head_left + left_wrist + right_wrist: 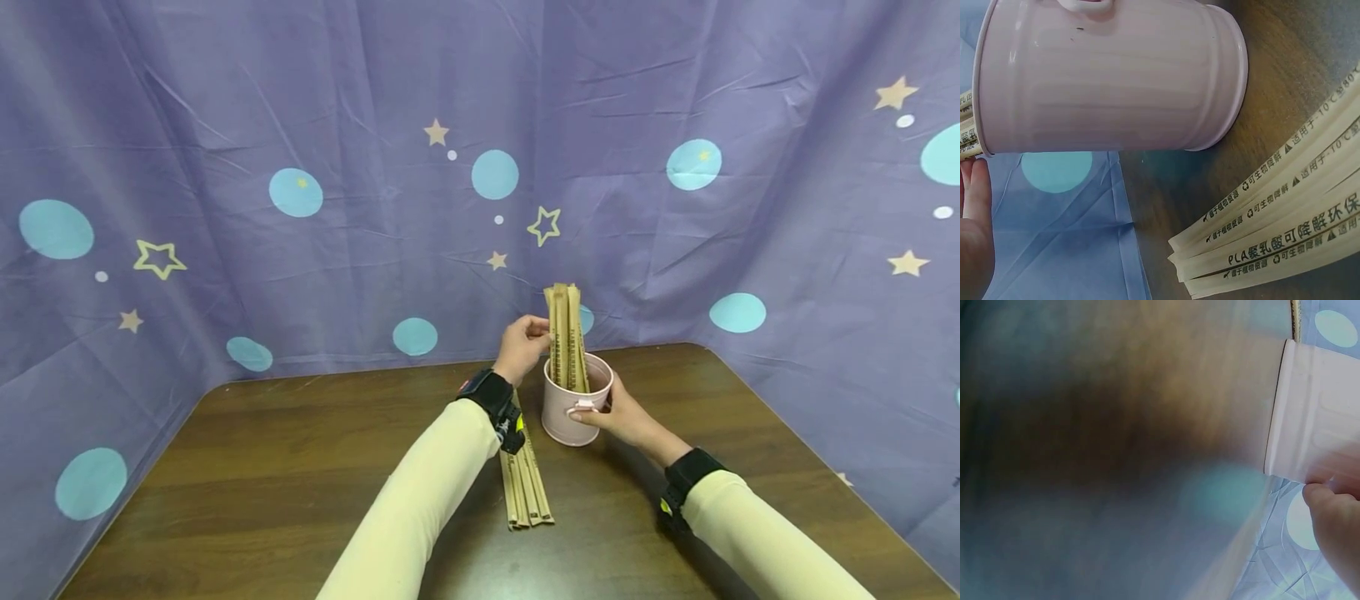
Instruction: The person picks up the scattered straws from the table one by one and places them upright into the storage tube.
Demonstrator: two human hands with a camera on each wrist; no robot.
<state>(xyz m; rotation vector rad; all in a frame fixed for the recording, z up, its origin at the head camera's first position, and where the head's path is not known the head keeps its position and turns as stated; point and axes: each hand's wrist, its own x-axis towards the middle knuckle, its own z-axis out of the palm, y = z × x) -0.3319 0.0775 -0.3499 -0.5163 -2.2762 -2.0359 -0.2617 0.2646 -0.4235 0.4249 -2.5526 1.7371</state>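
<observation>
A pale pink bucket (562,421) stands upright on the table, holding a bunch of paper-wrapped straws (567,333) that rise well above its rim. At the bunch's left side, my left hand (520,350) pinches straws with thumb and fingers; in the left wrist view its fingers (977,194) meet them just at the rim. My right hand (630,418) grips the bucket from the right, its thumb by the small side handle (583,407). More wrapped straws (528,492) lie on the table below my left wrist, partly hidden by it.
The brown wooden table (300,475) has rounded far corners. Behind it and at both sides hangs a purple curtain (360,233) with stars and blue dots. The bucket stands near the table's back edge.
</observation>
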